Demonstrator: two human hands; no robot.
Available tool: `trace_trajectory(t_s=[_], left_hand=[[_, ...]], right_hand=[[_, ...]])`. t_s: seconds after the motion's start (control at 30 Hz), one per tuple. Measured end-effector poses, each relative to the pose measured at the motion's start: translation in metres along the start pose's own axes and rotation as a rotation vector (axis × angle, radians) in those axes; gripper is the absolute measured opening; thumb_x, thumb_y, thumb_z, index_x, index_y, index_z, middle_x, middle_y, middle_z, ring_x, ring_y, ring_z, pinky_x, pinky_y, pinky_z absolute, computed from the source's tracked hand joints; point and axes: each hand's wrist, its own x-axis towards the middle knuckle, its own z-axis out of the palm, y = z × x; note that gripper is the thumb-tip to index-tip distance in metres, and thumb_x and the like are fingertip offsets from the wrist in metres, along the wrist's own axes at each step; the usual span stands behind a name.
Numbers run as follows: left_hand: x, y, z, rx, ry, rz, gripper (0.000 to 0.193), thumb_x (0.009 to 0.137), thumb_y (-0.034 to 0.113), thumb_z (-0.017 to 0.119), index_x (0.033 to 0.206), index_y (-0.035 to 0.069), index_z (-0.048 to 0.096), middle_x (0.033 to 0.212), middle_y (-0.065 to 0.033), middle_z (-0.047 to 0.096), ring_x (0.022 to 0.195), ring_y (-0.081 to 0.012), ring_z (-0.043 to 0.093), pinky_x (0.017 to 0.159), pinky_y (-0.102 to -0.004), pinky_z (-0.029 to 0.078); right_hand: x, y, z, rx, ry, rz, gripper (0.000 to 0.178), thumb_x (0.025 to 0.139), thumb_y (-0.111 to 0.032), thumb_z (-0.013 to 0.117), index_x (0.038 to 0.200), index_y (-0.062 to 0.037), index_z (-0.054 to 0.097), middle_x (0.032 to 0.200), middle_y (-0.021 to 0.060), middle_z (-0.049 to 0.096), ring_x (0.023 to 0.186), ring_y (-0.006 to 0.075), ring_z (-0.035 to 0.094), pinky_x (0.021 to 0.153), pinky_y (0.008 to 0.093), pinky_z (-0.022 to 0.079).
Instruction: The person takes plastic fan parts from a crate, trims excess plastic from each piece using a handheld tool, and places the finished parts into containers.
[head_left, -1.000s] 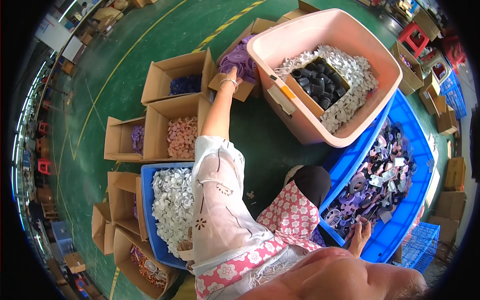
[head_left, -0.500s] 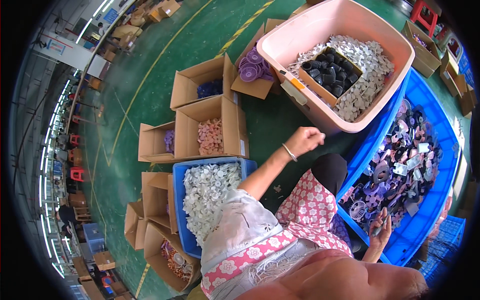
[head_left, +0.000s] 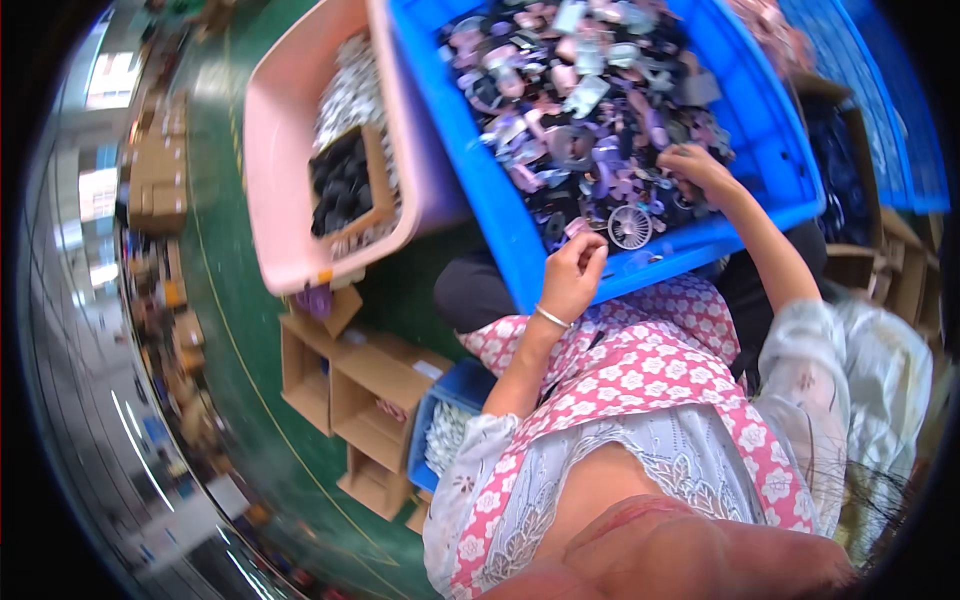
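A big blue bin [head_left: 480,190] in front of me holds a mixed heap of small plastic parts [head_left: 590,110] in pink, purple, black, white and clear. Over its near rim hangs my left hand [head_left: 573,275], fingers pinched together; a small pink part [head_left: 577,228] lies at the fingertips, and I cannot make out whether they hold anything. Farther right, my right hand [head_left: 703,172] reaches into the heap with its fingers curled down; whatever they grip is hidden. Between the hands lies a round, pale fan grille [head_left: 630,228], near the bin's front wall.
Left of the blue bin stands a pink tub [head_left: 275,200] with white pieces and a carton of black parts [head_left: 342,180]. Open cardboard boxes [head_left: 365,385] and a smaller blue crate [head_left: 420,430] of white pieces sit lower left. More cartons [head_left: 850,265] stand at the right.
The view has swung right toward the blue bin. My left hand has gone from beside the pink tub to the bin's near rim. My right hand has reached farther into the heap.
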Motion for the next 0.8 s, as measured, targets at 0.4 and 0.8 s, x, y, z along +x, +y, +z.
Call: trace_trajectory(t_s=[0.4,0.8], left_hand=[[-0.023,-0.023,0.036,0.257,0.027,0.058,0.014,0.083,0.011,0.058,0.093,0.001,0.06,0.078,-0.0114,0.062,0.064,-0.018,0.06,0.06,-0.0283,0.048],[0.029,-0.036,0.031,-0.769,-0.094,-0.414,0.067,0.085,0.047,0.056,0.13,0.005,0.03,0.121,-0.0204,0.043,0.099,-0.0265,0.053,0.076,-0.0397,0.052]], right_hand=[[0.088,0.088,-0.011,-0.775,0.435,-0.048,0.045,0.076,-0.025,0.063,0.112,-0.0034,0.049,0.096,0.0226,0.061,0.091,0.0394,0.059,0.078,0.0457,0.048],[-0.046,0.004,0.045,-0.419,0.165,-0.612,0.028,0.075,-0.014,0.056,0.099,-0.0002,0.059,0.07,0.0151,0.061,0.063,0.0213,0.062,0.059,0.0359,0.049]])
